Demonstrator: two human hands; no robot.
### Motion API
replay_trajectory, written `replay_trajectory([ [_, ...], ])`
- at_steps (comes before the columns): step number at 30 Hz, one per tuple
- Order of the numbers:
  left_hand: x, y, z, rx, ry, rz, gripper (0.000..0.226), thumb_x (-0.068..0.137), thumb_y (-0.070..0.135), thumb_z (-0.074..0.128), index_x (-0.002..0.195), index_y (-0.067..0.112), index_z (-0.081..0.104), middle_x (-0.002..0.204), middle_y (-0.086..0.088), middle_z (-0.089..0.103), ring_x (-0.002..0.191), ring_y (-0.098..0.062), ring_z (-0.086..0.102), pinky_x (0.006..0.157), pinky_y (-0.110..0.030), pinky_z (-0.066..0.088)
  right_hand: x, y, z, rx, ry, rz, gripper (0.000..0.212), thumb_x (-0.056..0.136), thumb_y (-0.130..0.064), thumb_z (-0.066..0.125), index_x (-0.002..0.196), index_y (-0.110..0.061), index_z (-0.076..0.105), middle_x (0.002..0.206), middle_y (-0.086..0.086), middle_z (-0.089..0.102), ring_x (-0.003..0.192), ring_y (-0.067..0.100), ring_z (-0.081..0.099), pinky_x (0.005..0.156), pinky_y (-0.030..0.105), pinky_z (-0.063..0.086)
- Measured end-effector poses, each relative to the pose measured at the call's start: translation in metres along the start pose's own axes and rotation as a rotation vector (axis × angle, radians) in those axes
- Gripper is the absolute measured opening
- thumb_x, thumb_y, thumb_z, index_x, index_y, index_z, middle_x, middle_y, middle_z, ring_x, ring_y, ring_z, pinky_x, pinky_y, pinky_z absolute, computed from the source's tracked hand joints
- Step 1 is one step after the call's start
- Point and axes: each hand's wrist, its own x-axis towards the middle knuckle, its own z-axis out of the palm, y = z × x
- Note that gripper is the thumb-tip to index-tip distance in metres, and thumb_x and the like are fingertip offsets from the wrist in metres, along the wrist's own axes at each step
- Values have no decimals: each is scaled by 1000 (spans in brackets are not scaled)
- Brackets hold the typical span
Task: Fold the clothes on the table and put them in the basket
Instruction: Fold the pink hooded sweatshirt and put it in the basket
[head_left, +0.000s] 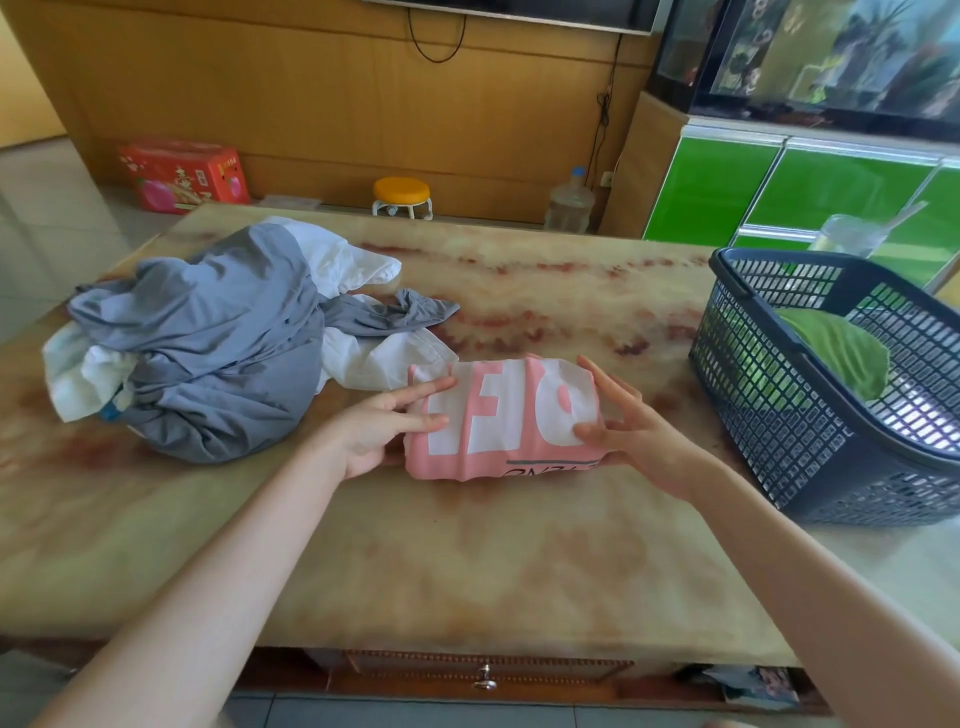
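Pink shirt (506, 418), folded into a compact bundle, sits mid-worktop (467, 561) between both hands. Left hand (382, 428) clamped on its left end, fingers on top. Right hand (631, 426) grips the right end, thumb on the print. Basket (810, 447) just right, green garment (836, 348) inside. Unfolded grey and white pile (208, 338) to the left.

Grip held on pink shirt (501, 421) between left hand (382, 423) and right hand (631, 434), at each end. Right of grip: bare table (467, 561) strip, narrow, then basket (831, 395) wall standing well above it; open top, green cloth (836, 353) inside. Left of grip: heaped grey garment (218, 343) and white garment (363, 358), nearly touching the shirt. Behind and in front of grip: open tabletop, unobstructed.
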Motion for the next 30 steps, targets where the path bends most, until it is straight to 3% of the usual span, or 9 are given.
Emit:
replay_trajectory([
  [3, 0, 3, 3, -9, 21, 1, 52, 81, 6, 68, 123, 36, 60, 142, 7, 37, 131, -10, 29, 114, -37, 17, -1, -10, -1, -36, -31, 23, 78, 79, -14, 73, 134, -57, 39, 149, -14, 23, 104, 15, 65, 78, 40, 57],
  [6, 1, 3, 2, -45, 52, -12, 52, 83, -2, 64, 121, 34, 60, 124, 11, 52, 107, -4, 48, 90, -28, 39, -1, -21, -6, 96, -124, 44, 54, 87, -28, 65, 132, -50, 46, 141, -8, 46, 114, 21, 60, 80, 46, 55],
  [8, 4, 2, 2, -40, 65, -21, 54, 82, -4, 65, 119, 34, 62, 118, 13, 56, 110, -8, 50, 96, -33, 41, 2, -22, -4, 126, -114, 66, 31, 95, -38, 51, 126, -43, 54, 129, -3, 57, 108, 18, 61, 79, 47, 55],
  [11, 6, 2, 4, -26, 99, -17, 55, 81, -5, 65, 120, 34, 62, 118, 12, 55, 105, -6, 50, 99, -34, 35, 12, -20, 3, -79, 65, 71, 19, 98, -34, 49, 112, -41, 59, 122, 10, 48, 94, 16, 59, 66, 37, 56],
  [14, 7, 1, 8, -68, 118, 2, 53, 81, -8, 64, 117, 31, 64, 129, 7, 51, 109, -7, 48, 98, -32, 36, 18, -18, 8, -225, 159, 77, 27, 98, -21, 48, 105, -46, 57, 121, 5, 34, 86, 15, 51, 62, 32, 54],
  [17, 8, -1, 12, -182, 127, 25, 50, 81, -16, 57, 107, 25, 67, 132, 7, 52, 107, -4, 49, 79, -19, 43, 14, -17, 8, -200, 173, 53, 33, 98, -12, 47, 106, -42, 58, 122, 1, 31, 84, 9, 50, 70, 36, 56],
  [21, 11, -1, 12, -209, 87, 11, 52, 82, -18, 54, 105, 26, 69, 139, 5, 49, 130, -15, 41, 94, -24, 42, 4, -11, 1, -52, 20, 42, 32, 99, -15, 48, 107, -39, 67, 126, 6, 49, 100, 17, 54, 76, 38, 55],
  [25, 7, 2, 9, -132, 86, -31, 50, 84, -10, 59, 112, 30, 66, 132, 5, 54, 121, -13, 46, 93, -26, 37, -1, -16, -6, 135, -172, 191, 40, 92, -24, 56, 129, -40, 56, 134, -11, 55, 117, 12, 57, 88, 36, 52],
  [30, 4, 10, 8, -52, 69, -57, 50, 86, -2, 61, 123, 33, 59, 113, 14, 57, 98, -3, 52, 83, -25, 42, 9, -24, -7, 121, -202, 269, 58, 79, -11, 68, 128, -40, 56, 123, -8, 58, 101, 14, 63, 85, 40, 53],
])
